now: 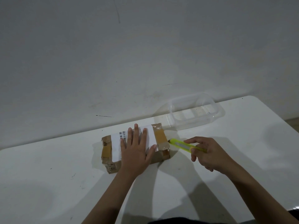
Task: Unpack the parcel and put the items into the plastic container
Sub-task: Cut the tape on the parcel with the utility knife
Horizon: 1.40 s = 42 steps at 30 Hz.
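From my feed, the left hand [136,149] lay flat over the parcel [135,147], hiding the middle of its white label [149,135], whose barcode print was too small for me to read. I could not see any blade at the yellow cutter [186,145] tip against the parcel's right end. The desk [48,183] ran off the left, right and near edges.
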Motion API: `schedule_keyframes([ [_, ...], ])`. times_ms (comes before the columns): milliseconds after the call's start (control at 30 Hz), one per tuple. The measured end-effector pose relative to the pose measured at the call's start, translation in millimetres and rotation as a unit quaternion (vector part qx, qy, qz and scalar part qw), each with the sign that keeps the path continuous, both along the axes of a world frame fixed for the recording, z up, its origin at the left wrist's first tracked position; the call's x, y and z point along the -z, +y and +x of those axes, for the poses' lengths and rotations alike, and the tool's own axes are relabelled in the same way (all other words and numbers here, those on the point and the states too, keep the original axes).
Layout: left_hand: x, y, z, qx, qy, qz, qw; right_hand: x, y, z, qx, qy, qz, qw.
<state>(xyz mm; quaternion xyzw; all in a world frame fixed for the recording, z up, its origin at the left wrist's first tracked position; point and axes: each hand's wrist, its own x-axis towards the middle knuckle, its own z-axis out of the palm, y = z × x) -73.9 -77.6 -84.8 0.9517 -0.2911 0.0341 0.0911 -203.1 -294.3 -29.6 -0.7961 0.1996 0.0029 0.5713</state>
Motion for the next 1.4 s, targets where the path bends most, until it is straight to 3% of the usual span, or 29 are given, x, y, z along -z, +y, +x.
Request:
schedule_keyframes([
  [167, -3.0, 0.3, -2.1, -0.001, 0.001, -0.011, 1.0, 1.5, 5.2, 7.3, 0.07, -0.056, 0.074, 0.993],
  [800, -0.7, -0.3, -1.9, -0.006, -0.004, -0.008, 1.0, 1.3, 12.2, 25.8, 0.066, -0.054, 0.09, 0.992],
  [1167, 0.3, -0.5, -2.0, -0.006, -0.006, -0.004, 1.0, -5.7, 6.6, 20.4, 0.027, -0.019, 0.034, 0.999],
  [1400, -0.9, -2.0, 0.5, -0.007, 0.005, -0.003, 1.0, -17.0, 6.7, 25.2, 0.001, -0.005, -0.062, 0.998],
])
